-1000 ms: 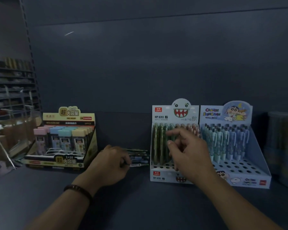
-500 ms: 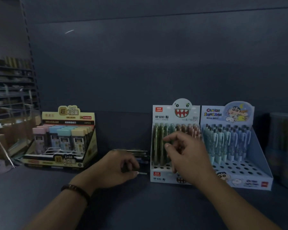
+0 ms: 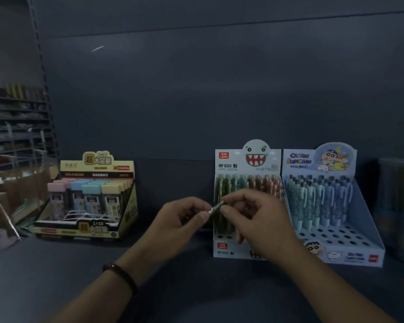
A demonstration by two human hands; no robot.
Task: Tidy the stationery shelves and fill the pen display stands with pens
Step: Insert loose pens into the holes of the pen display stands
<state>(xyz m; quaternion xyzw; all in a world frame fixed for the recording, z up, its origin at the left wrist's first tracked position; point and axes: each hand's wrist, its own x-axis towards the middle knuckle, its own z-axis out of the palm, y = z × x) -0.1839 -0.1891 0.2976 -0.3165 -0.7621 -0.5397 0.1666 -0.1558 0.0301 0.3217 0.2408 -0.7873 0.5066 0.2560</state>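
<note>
A green patterned pen [image 3: 217, 207] is held in the air between both hands, in front of the white monster-face display stand [image 3: 247, 159]. My left hand [image 3: 182, 221] pinches its lower end, fingers curled. My right hand [image 3: 254, 220] pinches its upper end with thumb and fingertips. The stand holds rows of green and reddish pens [image 3: 250, 185], with a few empty holes low at its front left. Beside it on the right, the blue cartoon display stand [image 3: 359, 206] carries pale blue pens [image 3: 317, 199] in its back rows, and its front holes are empty.
A yellow display box [image 3: 96, 164] of pastel-capped lead cases stands at the left on the dark shelf [image 3: 56, 276]. A dim wrapped stack [image 3: 399, 206] stands at the far right. Other shelving [image 3: 14, 127] and clutter lie beyond the left edge.
My left hand has lifted off the loose pens on the shelf and moved right. My right hand came down from the monster stand's pens. Both now hold one pen between them.
</note>
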